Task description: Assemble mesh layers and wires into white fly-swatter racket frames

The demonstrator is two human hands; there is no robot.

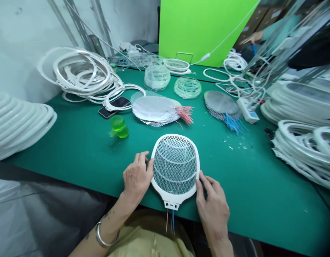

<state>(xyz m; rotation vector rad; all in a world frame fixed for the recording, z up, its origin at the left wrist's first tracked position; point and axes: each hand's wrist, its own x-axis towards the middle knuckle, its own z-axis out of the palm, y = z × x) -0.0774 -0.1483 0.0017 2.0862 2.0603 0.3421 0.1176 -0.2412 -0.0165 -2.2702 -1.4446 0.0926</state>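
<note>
A mosquito swatter head (175,164) with a white plastic rim and metal mesh lies before me at the table's near edge. One reddish wire and blue wires hang from its neck. My left hand (138,173) is closed on the rim's left side, thumb against the frame. On the opposite side, the thumb and fingers of my right hand (211,200) pinch the rim. Beyond it sits a stack of mesh discs (154,109) with red wires (185,114). Farther right is a darker mesh stack (221,103) with blue wires (231,123).
White swatter frames (84,75) pile up at left, with more frames (304,150) at right. A green jar (119,126), a phone (107,112), a power strip (248,110) and coiled clear rings (156,76) stand on the green table (261,192). Another person's arm (277,28) shows behind.
</note>
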